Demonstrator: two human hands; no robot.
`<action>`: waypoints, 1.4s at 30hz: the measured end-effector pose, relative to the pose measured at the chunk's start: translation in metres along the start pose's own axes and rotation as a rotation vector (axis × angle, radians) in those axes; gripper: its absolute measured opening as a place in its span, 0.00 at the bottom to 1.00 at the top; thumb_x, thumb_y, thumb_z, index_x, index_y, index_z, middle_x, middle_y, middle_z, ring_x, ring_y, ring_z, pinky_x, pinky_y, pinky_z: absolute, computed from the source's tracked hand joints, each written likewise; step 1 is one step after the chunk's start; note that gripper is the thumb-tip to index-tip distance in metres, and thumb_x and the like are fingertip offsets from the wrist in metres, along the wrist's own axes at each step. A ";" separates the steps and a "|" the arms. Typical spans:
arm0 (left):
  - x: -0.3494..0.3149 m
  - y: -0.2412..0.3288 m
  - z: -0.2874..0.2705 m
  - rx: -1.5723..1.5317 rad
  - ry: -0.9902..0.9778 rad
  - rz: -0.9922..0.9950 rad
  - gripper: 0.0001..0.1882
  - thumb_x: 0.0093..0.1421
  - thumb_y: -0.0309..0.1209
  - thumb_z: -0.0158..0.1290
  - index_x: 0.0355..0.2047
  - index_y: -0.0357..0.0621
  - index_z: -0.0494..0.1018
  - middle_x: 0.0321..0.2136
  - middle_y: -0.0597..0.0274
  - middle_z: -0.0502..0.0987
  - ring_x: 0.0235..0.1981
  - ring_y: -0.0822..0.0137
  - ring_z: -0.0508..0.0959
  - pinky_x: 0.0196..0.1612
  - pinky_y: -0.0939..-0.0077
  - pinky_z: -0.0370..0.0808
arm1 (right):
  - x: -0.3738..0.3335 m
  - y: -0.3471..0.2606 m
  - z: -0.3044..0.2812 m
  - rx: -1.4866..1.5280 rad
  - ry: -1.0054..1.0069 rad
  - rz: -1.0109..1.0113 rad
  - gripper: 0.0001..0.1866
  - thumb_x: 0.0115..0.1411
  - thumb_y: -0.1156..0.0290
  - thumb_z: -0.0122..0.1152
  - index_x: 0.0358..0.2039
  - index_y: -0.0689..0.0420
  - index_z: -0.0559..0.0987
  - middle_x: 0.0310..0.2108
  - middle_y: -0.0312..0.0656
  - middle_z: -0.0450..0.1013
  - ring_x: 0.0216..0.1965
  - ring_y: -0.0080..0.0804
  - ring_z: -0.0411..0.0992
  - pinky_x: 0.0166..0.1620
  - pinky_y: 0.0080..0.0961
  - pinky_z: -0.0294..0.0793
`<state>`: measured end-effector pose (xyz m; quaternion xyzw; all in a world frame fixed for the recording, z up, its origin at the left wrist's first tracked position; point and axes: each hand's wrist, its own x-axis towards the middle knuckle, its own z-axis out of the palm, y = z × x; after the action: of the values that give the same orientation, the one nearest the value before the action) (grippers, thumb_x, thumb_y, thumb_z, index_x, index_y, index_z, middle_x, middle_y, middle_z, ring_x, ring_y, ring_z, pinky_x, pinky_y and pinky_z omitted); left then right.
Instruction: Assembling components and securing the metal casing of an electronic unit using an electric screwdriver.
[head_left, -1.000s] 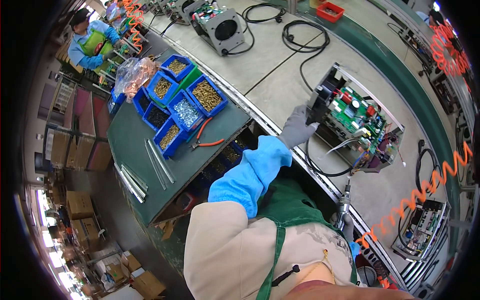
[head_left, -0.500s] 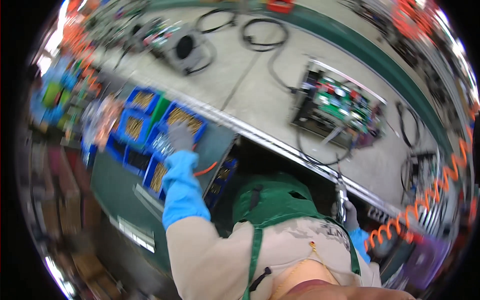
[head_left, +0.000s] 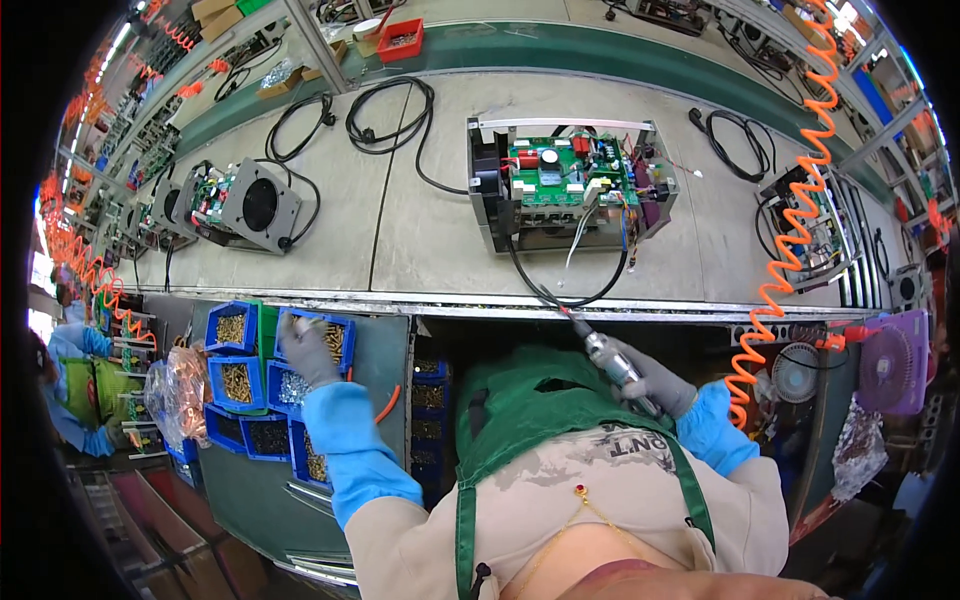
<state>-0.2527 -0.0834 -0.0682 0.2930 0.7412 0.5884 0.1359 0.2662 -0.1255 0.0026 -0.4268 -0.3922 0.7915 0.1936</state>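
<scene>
My left hand (head_left: 312, 352), in a grey glove and blue sleeve, is over the upper right blue bin (head_left: 346, 338) of brass-coloured screws. Its fingers are bent together; whatever they may hold is too small to make out. A silver and black power screwdriver (head_left: 612, 360) is gripped in my gloved right hand (head_left: 658, 382), its tip pointing up and left toward the bench edge. Beyond that tip sits an open metal chassis (head_left: 487, 215) with a green circuit board (head_left: 545, 180), a black fan and loose wires. A black cable loops in front of it.
More blue bins (head_left: 236, 382) of screws stand on the green side table (head_left: 250, 490). An orange coiled hose (head_left: 785, 260) hangs at right, near a purple fan (head_left: 893, 365). Other units with fans (head_left: 262, 205) are left on the bench; a red tray (head_left: 400, 40) lies behind.
The view has turned and steadied, so the bench edge now runs nearly level. My left hand stays by the screw bins; my right hand still holds the screwdriver, now showing more fully.
</scene>
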 end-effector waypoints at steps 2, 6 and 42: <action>-0.058 0.058 0.056 -0.151 -0.271 -0.171 0.21 0.59 0.22 0.46 0.54 0.37 0.66 0.33 0.58 0.74 0.30 0.72 0.74 0.34 0.79 0.74 | 0.015 -0.004 0.000 -0.060 -0.061 -0.047 0.53 0.40 0.68 0.65 0.67 0.54 0.50 0.58 0.42 0.58 0.51 0.27 0.61 0.53 0.21 0.62; -0.136 0.090 0.130 -0.481 -0.602 -0.374 0.18 0.63 0.25 0.45 0.54 0.36 0.66 0.35 0.59 0.73 0.32 0.72 0.75 0.35 0.80 0.75 | 0.030 -0.030 0.024 -0.294 -0.128 -0.077 0.55 0.42 0.67 0.68 0.68 0.52 0.47 0.56 0.43 0.61 0.50 0.29 0.63 0.54 0.24 0.60; -0.155 0.061 0.029 -0.207 -0.086 0.129 0.17 0.61 0.23 0.46 0.51 0.43 0.68 0.40 0.61 0.70 0.38 0.71 0.73 0.42 0.76 0.74 | 0.066 -0.042 0.039 -0.047 -0.241 0.185 0.53 0.31 0.62 0.68 0.62 0.56 0.58 0.27 0.40 0.70 0.24 0.29 0.70 0.30 0.24 0.74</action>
<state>-0.0979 -0.1444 -0.0405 0.3495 0.6495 0.6562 0.1592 0.1953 -0.0745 0.0141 -0.3674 -0.3899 0.8422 0.0615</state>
